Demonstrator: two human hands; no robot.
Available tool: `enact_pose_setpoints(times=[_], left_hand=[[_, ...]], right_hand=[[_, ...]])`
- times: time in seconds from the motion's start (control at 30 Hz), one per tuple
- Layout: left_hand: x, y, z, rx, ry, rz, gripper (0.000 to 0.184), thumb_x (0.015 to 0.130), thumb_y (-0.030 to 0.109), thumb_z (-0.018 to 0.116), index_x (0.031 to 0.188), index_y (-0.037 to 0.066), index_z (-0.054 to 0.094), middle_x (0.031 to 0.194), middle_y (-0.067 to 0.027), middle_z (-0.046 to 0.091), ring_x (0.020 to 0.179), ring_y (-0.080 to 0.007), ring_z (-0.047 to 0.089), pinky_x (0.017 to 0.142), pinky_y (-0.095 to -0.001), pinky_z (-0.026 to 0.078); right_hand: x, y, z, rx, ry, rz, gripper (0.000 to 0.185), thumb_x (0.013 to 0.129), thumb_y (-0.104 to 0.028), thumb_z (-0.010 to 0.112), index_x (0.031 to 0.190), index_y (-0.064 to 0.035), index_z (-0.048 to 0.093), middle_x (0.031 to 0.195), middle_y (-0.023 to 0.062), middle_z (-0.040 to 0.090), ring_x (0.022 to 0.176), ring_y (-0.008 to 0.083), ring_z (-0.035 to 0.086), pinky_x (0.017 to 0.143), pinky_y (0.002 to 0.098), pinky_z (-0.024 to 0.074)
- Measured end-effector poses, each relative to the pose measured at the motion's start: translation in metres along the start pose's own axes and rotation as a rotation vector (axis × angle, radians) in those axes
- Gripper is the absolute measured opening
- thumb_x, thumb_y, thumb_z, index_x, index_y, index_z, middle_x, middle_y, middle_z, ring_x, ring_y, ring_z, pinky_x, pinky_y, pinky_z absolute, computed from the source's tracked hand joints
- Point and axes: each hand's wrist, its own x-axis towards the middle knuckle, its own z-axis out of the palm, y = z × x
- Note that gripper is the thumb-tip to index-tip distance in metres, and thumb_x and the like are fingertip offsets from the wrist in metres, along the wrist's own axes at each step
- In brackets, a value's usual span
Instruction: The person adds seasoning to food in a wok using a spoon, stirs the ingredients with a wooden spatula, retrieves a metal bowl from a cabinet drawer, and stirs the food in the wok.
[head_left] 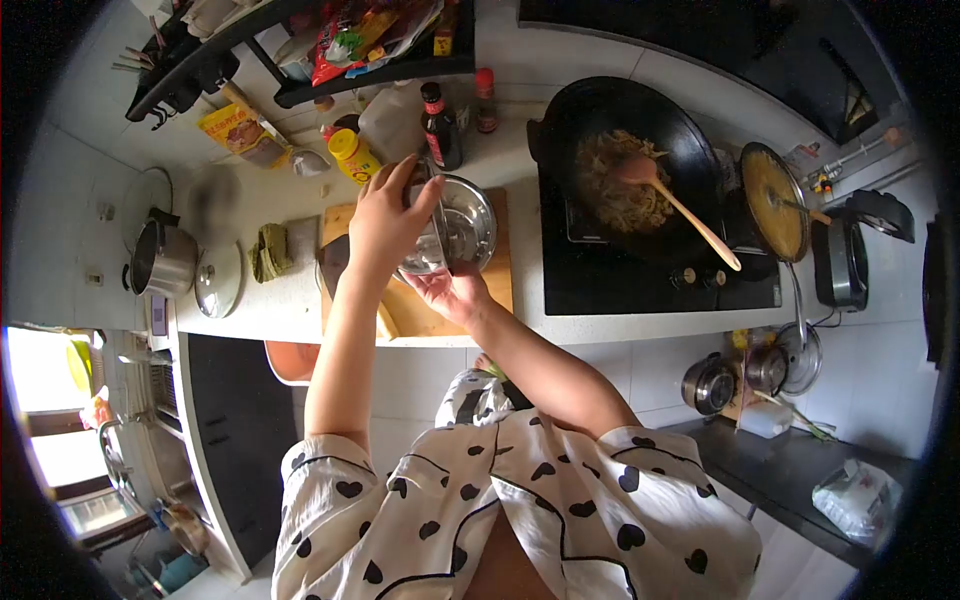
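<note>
Over the wooden cutting board [502,262], my left hand [390,215] is curved round the upper left side of a tilted stainless steel bowl [428,252]. My right hand [452,296] supports its lower edge from the near side, palm up. A shiny round steel surface [468,225] shows just to the right; whether it is a second bowl or part of the same one, I cannot tell. Part of a dark blade-like thing [334,262] lies at the board's left, mostly behind my left forearm.
On the black cooktop [600,290] stands a wok [690,120] with cooked shreds and a wooden spatula [690,212]. Right of it is a pan [770,215] of yellowish food. A dark sauce bottle [440,130] and yellow-capped jar [352,155] stand behind the board; a pot [163,262] is far left.
</note>
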Motion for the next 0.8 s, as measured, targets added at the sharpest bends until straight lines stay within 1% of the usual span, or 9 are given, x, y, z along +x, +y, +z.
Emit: enact_pose_setpoints(times=[0.1, 0.2, 0.3, 0.43, 0.5, 0.63, 0.7, 0.73, 0.8], left_hand=[[0.003, 0.017, 0.002, 0.15, 0.001, 0.068, 0.051, 0.079, 0.046, 0.056, 0.115, 0.01, 0.056, 0.111, -0.0114, 0.056, 0.104, -0.0311, 0.052, 0.084, -0.038, 0.045], [0.005, 0.021, 0.008, 0.218, 0.031, 0.112, 0.05, 0.078, 0.046, 0.057, 0.115, 0.012, 0.057, 0.111, -0.0097, 0.056, 0.105, -0.03, 0.051, 0.082, -0.039, 0.046], [0.007, 0.023, 0.01, 0.242, 0.056, 0.127, 0.05, 0.078, 0.046, 0.057, 0.115, 0.012, 0.057, 0.112, -0.0094, 0.055, 0.106, -0.03, 0.051, 0.082, -0.0391, 0.046], [0.004, 0.025, 0.008, 0.223, 0.063, 0.102, 0.05, 0.078, 0.045, 0.057, 0.115, 0.012, 0.056, 0.113, -0.01, 0.055, 0.106, -0.0296, 0.051, 0.083, -0.039, 0.046], [0.002, 0.025, 0.006, 0.183, 0.045, 0.066, 0.051, 0.079, 0.045, 0.056, 0.116, 0.011, 0.056, 0.114, -0.0107, 0.054, 0.107, -0.0297, 0.05, 0.084, -0.0391, 0.045], [-0.003, 0.004, 0.012, 0.063, 0.078, 0.042, 0.051, 0.081, 0.043, 0.054, 0.119, 0.01, 0.053, 0.118, -0.0122, 0.052, 0.11, -0.0305, 0.049, 0.089, -0.0385, 0.042], [-0.009, -0.007, 0.015, -0.127, 0.08, 0.0, 0.049, 0.084, 0.039, 0.052, 0.121, 0.007, 0.05, 0.12, -0.0142, 0.051, 0.112, -0.0313, 0.047, 0.092, -0.0373, 0.04], [-0.012, -0.011, 0.016, -0.222, 0.082, -0.021, 0.049, 0.086, 0.037, 0.051, 0.123, 0.006, 0.049, 0.121, -0.0153, 0.05, 0.113, -0.0316, 0.047, 0.094, -0.0367, 0.038], [-0.022, -0.019, 0.02, -0.374, 0.109, -0.007, 0.047, 0.088, 0.032, 0.048, 0.125, 0.004, 0.046, 0.122, -0.0175, 0.048, 0.114, -0.0316, 0.045, 0.097, -0.0355, 0.035]], right_hand=[[0.003, 0.002, -0.001, 0.071, -0.012, 0.037, 0.038, 0.087, -0.022, 0.052, 0.119, -0.0026, 0.046, 0.119, 0.0146, 0.052, 0.109, 0.0287, 0.052, 0.095, 0.0412, 0.0453], [0.001, 0.005, 0.01, 0.142, -0.003, 0.026, 0.04, 0.088, -0.024, 0.052, 0.117, 0.003, 0.045, 0.119, 0.0178, 0.05, 0.109, 0.0306, 0.051, 0.094, 0.0402, 0.0456], [0.002, 0.005, 0.01, 0.163, -0.057, 0.026, 0.039, 0.088, -0.023, 0.052, 0.117, 0.0032, 0.045, 0.118, 0.0178, 0.05, 0.108, 0.0299, 0.052, 0.093, 0.0394, 0.0464], [0.002, 0.0, 0.007, 0.151, -0.019, 0.072, 0.039, 0.087, -0.022, 0.054, 0.117, 0.0023, 0.046, 0.118, 0.0168, 0.051, 0.107, 0.0298, 0.052, 0.092, 0.0395, 0.0468], [0.001, -0.003, 0.004, 0.104, -0.088, 0.084, 0.037, 0.088, -0.02, 0.052, 0.116, 0.0017, 0.046, 0.117, 0.0161, 0.052, 0.107, 0.0297, 0.052, 0.093, 0.0399, 0.0467], [-0.008, -0.015, 0.014, 0.037, 0.057, 0.062, 0.032, 0.09, -0.018, 0.047, 0.116, 0.0006, 0.047, 0.118, 0.0157, 0.052, 0.107, 0.0297, 0.052, 0.094, 0.0409, 0.0457], [-0.013, -0.022, 0.021, -0.027, 0.059, -0.023, 0.03, 0.091, -0.016, 0.044, 0.116, 0.0005, 0.047, 0.119, 0.0158, 0.051, 0.108, 0.0296, 0.052, 0.094, 0.0414, 0.0452], [-0.01, -0.027, 0.019, -0.023, 0.017, 0.006, 0.03, 0.092, -0.015, 0.041, 0.117, 0.0005, 0.047, 0.119, 0.0159, 0.052, 0.108, 0.028, 0.052, 0.095, 0.0413, 0.0442], [-0.015, -0.039, 0.011, -0.233, 0.172, -0.038, 0.03, 0.092, -0.013, 0.039, 0.117, 0.0005, 0.046, 0.118, 0.0159, 0.052, 0.107, 0.0268, 0.053, 0.095, 0.0403, 0.0442]])
